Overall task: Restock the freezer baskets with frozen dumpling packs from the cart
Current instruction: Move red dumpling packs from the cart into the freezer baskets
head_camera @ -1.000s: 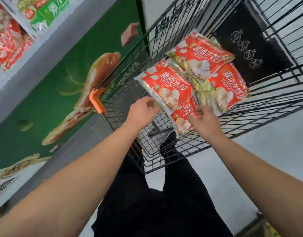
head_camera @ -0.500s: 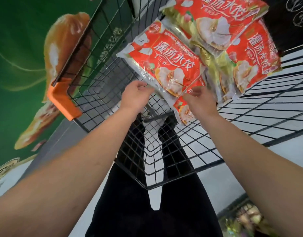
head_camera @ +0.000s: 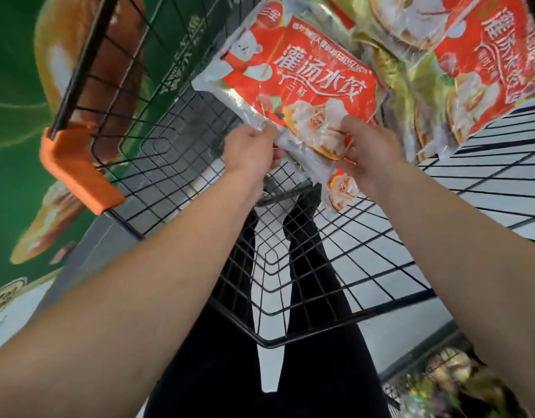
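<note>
Now both hands are on one pack: the left hand (head_camera: 250, 153) pinches the near clear edge of the front dumpling pack (head_camera: 293, 86) between thumb and curled fingers, and the right hand (head_camera: 369, 152) grips the same pack at its near right corner, fingers bent round the plastic. The pack lies inside the wire cart (head_camera: 290, 285), tilted, with its far end on the other packs. It is a flat pillow-shaped bag of glossy film, red printed face with white letters and a dumpling photo, and a transparent crinkled margin where the hands hold it; I judge it stiff and a little slippery when frozen. Under its near corner another pack (head_camera: 341, 188) shows, and behind it a pile of further packs (head_camera: 471, 70) (red and gold, partly blurred). The cart is thin black wire in a square grid, with an orange plastic corner guard (head_camera: 76, 170). As for progress, I think this pick-up is only beginning: several packs are left in the cart, and no freezer basket is clearly visible, so I cannot tell how many are already placed
</note>
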